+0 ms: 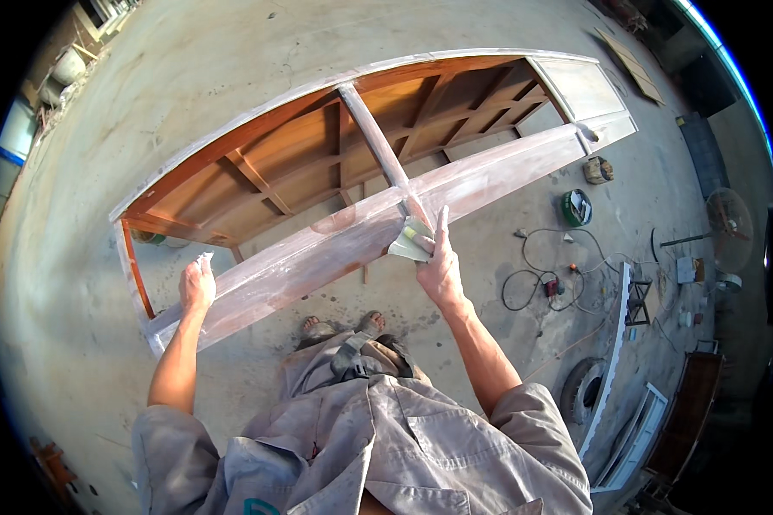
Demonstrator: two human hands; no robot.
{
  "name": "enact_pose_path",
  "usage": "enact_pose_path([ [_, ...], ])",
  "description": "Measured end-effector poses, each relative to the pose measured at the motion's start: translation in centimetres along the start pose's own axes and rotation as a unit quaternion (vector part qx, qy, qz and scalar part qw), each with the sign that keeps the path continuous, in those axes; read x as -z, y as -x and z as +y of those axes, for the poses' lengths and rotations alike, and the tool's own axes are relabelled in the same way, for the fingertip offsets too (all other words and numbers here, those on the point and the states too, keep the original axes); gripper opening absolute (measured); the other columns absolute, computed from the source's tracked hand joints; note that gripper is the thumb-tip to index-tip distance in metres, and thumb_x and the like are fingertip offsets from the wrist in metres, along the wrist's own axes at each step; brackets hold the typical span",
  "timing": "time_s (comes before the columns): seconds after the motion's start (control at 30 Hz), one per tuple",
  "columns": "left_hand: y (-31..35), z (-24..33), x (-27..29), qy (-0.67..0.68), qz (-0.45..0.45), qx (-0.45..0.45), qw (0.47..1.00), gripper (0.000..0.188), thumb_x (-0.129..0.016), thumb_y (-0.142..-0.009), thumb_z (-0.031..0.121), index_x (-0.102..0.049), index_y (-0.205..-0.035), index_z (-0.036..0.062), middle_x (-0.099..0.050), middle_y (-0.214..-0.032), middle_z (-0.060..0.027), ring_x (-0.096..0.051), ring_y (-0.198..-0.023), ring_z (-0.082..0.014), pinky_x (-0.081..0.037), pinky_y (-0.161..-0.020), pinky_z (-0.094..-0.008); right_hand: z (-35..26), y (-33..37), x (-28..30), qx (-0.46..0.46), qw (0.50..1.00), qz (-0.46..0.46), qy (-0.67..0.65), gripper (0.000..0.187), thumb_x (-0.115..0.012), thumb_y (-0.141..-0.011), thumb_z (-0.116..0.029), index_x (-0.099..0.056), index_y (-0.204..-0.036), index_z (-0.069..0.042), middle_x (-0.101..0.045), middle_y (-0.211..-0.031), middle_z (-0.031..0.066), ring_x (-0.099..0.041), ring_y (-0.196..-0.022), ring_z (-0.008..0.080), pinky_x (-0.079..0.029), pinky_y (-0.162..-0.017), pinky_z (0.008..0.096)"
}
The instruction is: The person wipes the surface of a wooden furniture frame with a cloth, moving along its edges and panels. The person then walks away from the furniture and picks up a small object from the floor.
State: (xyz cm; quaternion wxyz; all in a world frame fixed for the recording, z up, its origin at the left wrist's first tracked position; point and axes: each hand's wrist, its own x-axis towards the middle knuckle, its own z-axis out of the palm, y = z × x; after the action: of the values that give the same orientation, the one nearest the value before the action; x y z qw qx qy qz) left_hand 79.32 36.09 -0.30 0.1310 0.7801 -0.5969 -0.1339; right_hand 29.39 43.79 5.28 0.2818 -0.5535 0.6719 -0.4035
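A long wooden cabinet frame [489, 178] lies across the view, its outer faces smeared with whitish filler and its inside reddish-brown. My right hand [441, 273] grips a thin, flat, pale grey-green sheet [410, 241] with a yellowish patch, held by the middle post where it meets the near board. The index finger of that hand stretches along the board. Over the near board's left end, my left hand [198, 286] is closed, and a small whitish piece [206, 257] pokes out above its fingers. What kind of thing that piece is does not show.
Right of the frame stand a dark green bucket [577, 209] and a brown can [599, 170]. Looped cables [537, 290] trail over the concrete floor near a tyre [583, 390] and a long white strip [608, 365]. A round fan [728, 227] stands farther right.
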Motion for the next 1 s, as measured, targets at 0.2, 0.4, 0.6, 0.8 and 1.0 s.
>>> enact_pose_path([
  [0.2,0.2,0.9,0.1,-0.004,0.001,0.024,1.0,0.051,-0.047,-0.107,0.042,-0.072,-0.105,-0.0025,-0.071,-0.104,-0.0295,-0.067,-0.1,-0.0491,-0.052,-0.087,-0.0545,1.4,0.0,1.4,-0.057,0.996,-0.032,0.063,0.052,-0.071,-0.091,-0.004,-0.061,-0.141,-0.003,-0.065,-0.132,0.0272,-0.07,-0.113,0.039,-0.056,-0.094,0.0416],
  [0.4,0.3,0.4,0.1,-0.013,0.015,0.009,1.0,0.05,-0.047,-0.107,0.042,-0.073,-0.107,-0.0001,-0.072,-0.102,-0.0285,-0.067,-0.1,-0.0489,-0.053,-0.087,-0.0542,2.3,1.1,-0.8,0.202,0.942,0.015,0.266,0.072,-0.066,-0.077,0.001,-0.057,-0.148,-0.011,-0.069,-0.13,0.016,-0.031,-0.153,0.0432,-0.016,-0.125,0.0667],
  [0.6,0.5,1.0,0.4,-0.009,0.015,-0.004,1.0,0.048,-0.046,-0.107,0.042,-0.074,-0.114,0.0036,-0.072,-0.104,-0.0272,-0.068,-0.101,-0.0476,-0.053,-0.088,-0.0533,3.2,0.9,-1.0,0.223,0.932,0.004,0.286,0.077,-0.062,-0.081,0.004,-0.049,-0.155,-0.014,-0.066,-0.138,0.0138,-0.03,-0.153,0.0461,-0.012,-0.124,0.0701],
  [0.8,0.4,1.2,0.8,-0.048,-0.029,0.047,0.997,0.046,-0.046,-0.107,0.041,-0.074,-0.115,0.0051,-0.072,-0.11,-0.0261,-0.068,-0.102,-0.0472,-0.054,-0.089,-0.0538,2.5,-1.3,-2.1,0.2,0.946,-0.001,0.256,0.076,-0.063,-0.081,0.004,-0.05,-0.154,-0.011,-0.067,-0.139,0.0111,-0.028,-0.155,0.0446,-0.011,-0.125,0.0697],
  [1.0,0.3,1.7,0.8,-0.036,-0.025,0.035,0.998,0.046,-0.046,-0.107,0.041,-0.074,-0.113,0.0047,-0.073,-0.107,-0.0252,-0.069,-0.102,-0.0466,-0.054,-0.089,-0.0537,2.1,-1.9,-2.3,0.209,0.941,0.013,0.267,0.068,-0.062,-0.082,0.005,-0.054,-0.149,-0.007,-0.054,-0.151,0.0222,-0.032,-0.151,0.0475,-0.014,-0.126,0.0662],
])
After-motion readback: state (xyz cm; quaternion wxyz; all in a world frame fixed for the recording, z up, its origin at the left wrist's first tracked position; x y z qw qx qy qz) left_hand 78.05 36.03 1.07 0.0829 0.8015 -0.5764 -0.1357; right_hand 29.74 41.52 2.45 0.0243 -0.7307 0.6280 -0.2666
